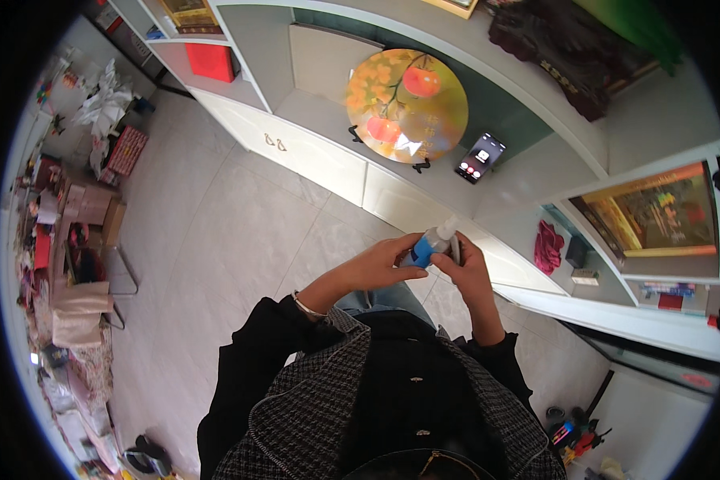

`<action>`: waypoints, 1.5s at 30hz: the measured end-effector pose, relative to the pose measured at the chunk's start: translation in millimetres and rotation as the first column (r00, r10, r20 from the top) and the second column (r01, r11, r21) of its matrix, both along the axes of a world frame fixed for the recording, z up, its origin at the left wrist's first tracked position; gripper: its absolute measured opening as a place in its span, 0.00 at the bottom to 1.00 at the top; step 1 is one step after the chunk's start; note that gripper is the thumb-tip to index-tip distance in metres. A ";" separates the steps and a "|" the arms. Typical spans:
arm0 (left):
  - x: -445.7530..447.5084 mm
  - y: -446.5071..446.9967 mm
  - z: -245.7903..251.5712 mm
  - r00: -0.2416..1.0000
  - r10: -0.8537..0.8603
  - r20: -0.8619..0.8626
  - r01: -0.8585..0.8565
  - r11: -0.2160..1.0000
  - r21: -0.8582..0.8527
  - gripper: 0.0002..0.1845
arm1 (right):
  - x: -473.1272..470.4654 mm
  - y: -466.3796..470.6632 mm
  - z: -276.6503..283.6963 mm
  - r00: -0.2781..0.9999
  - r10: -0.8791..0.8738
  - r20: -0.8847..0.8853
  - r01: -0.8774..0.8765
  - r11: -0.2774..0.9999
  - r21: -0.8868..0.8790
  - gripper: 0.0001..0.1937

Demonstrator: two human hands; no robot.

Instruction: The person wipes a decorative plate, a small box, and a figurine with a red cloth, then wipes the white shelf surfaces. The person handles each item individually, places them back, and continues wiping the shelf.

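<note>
A small clear spray bottle with a blue label and a white nozzle is held tilted in front of my body. My left hand grips its lower part, with the thumb apart along the near side. My right hand is at the bottle's other side, its thumb touching the bottle near the label. Between the fingers and thumb of that hand sits a small flat pale object, partly hidden, whose kind I cannot tell.
A white shelf unit stands ahead. On it are a round decorative plate on a black stand, a lit smartphone, a crumpled dark red cloth and a red box. A cluttered desk stands left, across the tiled floor.
</note>
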State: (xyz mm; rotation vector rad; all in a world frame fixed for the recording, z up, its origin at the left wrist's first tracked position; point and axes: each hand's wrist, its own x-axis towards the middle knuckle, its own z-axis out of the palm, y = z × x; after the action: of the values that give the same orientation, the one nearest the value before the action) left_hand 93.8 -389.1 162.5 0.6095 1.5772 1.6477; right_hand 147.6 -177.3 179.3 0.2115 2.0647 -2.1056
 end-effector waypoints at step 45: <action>-56.1 159.4 -299.1 0.844 -0.529 0.085 0.468 0.651 -0.597 0.39 | 224.1 -9.8 -126.7 0.353 -0.904 0.240 0.866 0.413 0.281 0.12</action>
State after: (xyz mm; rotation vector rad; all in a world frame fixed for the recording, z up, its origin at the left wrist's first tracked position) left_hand 37.7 -229.8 -136.6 0.7005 1.6830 0.6470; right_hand 371.6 -187.1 52.6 2.0250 1.9755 -2.0827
